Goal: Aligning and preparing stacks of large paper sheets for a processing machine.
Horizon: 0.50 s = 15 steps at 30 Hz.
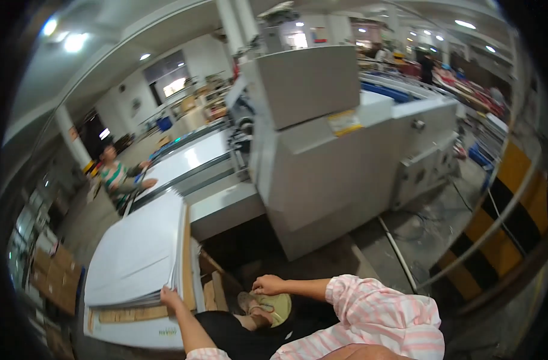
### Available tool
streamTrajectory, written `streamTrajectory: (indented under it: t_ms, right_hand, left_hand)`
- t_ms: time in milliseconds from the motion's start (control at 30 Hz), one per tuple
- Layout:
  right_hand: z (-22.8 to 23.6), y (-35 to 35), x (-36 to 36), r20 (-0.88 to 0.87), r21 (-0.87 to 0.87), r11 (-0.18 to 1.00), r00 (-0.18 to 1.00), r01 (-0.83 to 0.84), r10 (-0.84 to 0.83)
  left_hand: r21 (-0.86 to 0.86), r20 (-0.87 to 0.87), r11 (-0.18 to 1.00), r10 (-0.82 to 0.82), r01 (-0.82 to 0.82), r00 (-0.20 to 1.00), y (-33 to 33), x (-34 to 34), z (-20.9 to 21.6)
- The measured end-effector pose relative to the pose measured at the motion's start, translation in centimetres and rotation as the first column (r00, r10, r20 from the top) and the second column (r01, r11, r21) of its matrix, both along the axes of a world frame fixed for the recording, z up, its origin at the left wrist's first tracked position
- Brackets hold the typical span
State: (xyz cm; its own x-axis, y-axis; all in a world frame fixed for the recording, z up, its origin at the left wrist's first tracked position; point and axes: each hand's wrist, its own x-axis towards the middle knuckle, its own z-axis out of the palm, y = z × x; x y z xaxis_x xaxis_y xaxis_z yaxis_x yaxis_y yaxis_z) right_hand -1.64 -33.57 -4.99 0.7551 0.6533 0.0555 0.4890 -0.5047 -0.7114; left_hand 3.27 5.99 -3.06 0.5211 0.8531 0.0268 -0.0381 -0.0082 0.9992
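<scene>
My left hand (171, 297) is closed on the near right corner of a thick stack of large white sheets (133, 255). The sheets sag and fan slightly along the edge. Brown board (130, 314) shows under them, above a white wrapped block (136, 335). My right hand (268, 285) hangs low before me with its fingers curled in, beside a sandalled foot (250, 305). Whatever those fingers hold, if anything, is too small to make out. Under the foot lies a round yellow-green surface (280, 309).
A large grey machine (328, 174) stands ahead, its white-topped feed table (193, 156) running left. Another person (117, 177) stands at that table's far side. Cardboard boxes (55, 270) are stacked at far left. A black-and-yellow striped panel (496, 216) rises at right, near a floor pipe (397, 252).
</scene>
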Motion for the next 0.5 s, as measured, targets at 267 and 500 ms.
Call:
streamTrajectory:
  t_ms: [267,500]
  right_hand:
    - [-7.1,-6.1,-3.3,-0.416,0.088,0.98,0.9,0.18,-0.129]
    - [-6.5,-8.8,-3.5,-0.782,0.391,0.696,0.617,0.602,-0.094]
  left_hand:
    - [0.041,0.068,0.999,-0.015,0.012,0.998,-4.0,1.7,3.1]
    - [0.003,0.011,1.0,0.017,-0.017,1.0,-4.3,0.5,5.1]
